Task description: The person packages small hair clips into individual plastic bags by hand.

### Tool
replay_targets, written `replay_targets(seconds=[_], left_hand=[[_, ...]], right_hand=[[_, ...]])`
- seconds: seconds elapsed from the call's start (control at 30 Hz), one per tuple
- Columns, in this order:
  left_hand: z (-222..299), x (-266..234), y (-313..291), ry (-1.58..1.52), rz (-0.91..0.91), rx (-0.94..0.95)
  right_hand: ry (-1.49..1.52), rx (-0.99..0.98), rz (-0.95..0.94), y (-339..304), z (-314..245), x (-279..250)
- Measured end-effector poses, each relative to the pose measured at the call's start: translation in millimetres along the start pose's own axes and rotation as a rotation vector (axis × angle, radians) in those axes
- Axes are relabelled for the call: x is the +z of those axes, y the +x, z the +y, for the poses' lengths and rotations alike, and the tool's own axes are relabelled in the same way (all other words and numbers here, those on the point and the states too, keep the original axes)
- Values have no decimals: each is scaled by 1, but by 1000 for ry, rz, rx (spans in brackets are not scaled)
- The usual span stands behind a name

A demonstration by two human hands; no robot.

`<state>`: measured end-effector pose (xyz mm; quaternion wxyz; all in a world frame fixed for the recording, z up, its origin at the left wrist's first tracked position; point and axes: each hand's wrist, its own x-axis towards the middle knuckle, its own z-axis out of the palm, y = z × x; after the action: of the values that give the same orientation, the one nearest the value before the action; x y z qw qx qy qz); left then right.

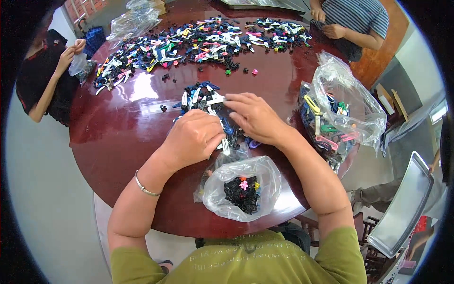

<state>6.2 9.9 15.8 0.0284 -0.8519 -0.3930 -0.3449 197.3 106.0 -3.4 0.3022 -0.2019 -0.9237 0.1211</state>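
A small pile of mixed hair clips (189, 97) in white, black and dark blue lies on the table in front of me. My left hand (194, 137) is over its near left side, fingers closed in a pinch, with white hair clips (225, 146) sticking out below the fingertips. On the pile's right side my right hand (255, 116) has its fingers stretched out, the tips beside a white clip (216, 100). Nearer to me, an open clear plastic bag (267, 177) contains small black claw clips (239, 196) and a few coloured ones. My hands hide part of the pile.
A long heap of hair clips (203, 45) spreads across the far side of the round dark red table (118, 146). A large clear bag of clips (326, 113) stands at the right edge. Other people sit at far left and far right. A metal tray (399, 208) is at lower right.
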Motion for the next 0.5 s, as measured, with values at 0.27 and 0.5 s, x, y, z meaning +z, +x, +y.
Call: replay_targets(seconds=[0.27,0.5], left_hand=[[-17,-6,-6,143,14,-141],[-22,0,-7,152,39,-135]], right_hand=[[42,97,57,3,-1,-4],[384,381,221,2,-6,-18]])
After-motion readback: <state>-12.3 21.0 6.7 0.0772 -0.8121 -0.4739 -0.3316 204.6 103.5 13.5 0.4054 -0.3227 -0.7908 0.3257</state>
